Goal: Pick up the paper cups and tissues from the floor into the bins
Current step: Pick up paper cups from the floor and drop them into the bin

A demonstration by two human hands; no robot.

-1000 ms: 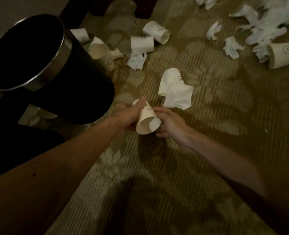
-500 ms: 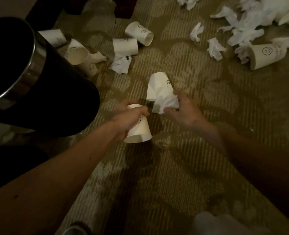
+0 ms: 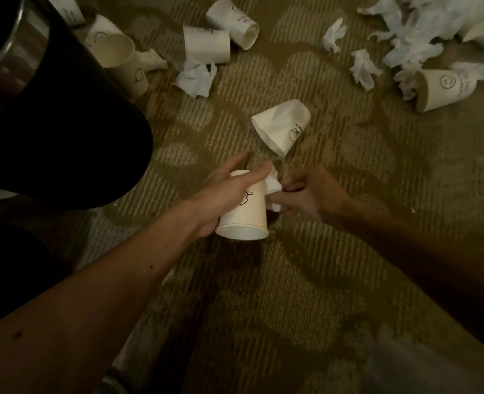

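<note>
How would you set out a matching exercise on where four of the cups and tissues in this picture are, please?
Things:
1. cup with its rim toward the camera
2. small crumpled tissue
3. dented cup
4. far-right smiley cup

Places:
A. lies alone on the carpet, just beyond both hands
B. gripped by the left hand
C. lies among loose tissues
D. pinched by the right hand

Pairs: 1-B, 2-D, 3-A, 4-C
</note>
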